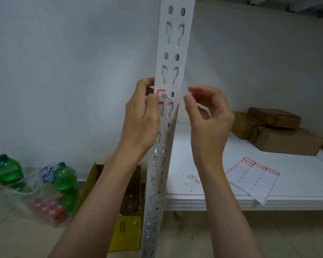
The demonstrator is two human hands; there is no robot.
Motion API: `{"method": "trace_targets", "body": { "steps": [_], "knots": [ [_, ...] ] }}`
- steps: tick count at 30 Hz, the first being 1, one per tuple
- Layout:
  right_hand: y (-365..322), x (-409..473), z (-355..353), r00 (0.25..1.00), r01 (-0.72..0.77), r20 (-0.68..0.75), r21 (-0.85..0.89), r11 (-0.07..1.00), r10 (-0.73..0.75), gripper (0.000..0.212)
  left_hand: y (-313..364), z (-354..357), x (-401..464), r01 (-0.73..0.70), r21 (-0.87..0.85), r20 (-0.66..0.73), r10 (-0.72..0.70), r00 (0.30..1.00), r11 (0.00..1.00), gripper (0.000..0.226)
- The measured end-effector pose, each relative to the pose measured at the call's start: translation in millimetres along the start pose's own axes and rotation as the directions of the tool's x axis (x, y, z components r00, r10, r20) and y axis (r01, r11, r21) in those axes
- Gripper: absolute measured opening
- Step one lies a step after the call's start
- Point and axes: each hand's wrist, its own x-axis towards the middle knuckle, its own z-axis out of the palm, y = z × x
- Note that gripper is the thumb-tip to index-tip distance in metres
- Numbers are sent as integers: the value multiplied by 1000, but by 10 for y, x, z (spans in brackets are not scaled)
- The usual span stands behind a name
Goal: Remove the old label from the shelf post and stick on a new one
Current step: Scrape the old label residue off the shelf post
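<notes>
Fingers (153,101) of left hand (142,116) pinch torn label (163,95); right hand (209,112) seemingly empty, curled.

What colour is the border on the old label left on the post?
Red border on white old label, seen in the head view.

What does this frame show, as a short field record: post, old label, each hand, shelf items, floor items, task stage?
post: white slotted shelf post, upright
old label: red-bordered label partly torn, the left part remains on the post
left hand: left hand on the post's left edge, fingertips at the label
right hand: right hand right of the post, fingers curled, off the label; whether it pinches a scrap is unclear
shelf: label sheet, paper scraps, cardboard boxes
floor: green bottles, plastic bag, yellow box
stage: removal unfinished, new label not on
</notes>
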Motion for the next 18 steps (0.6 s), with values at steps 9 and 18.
{"method": "trace_targets", "body": {
  "steps": [9,18],
  "knots": [
    [108,-217,183,945,263,-122,-262,929,-302,18,-4,3,11,24,10,-30,-24,999,1000,28],
    [39,-263,321,941,225,-179,-307,925,-288,12,-35,13,21,-9,12,-10,9,1000,1000,23]
  ]
}}
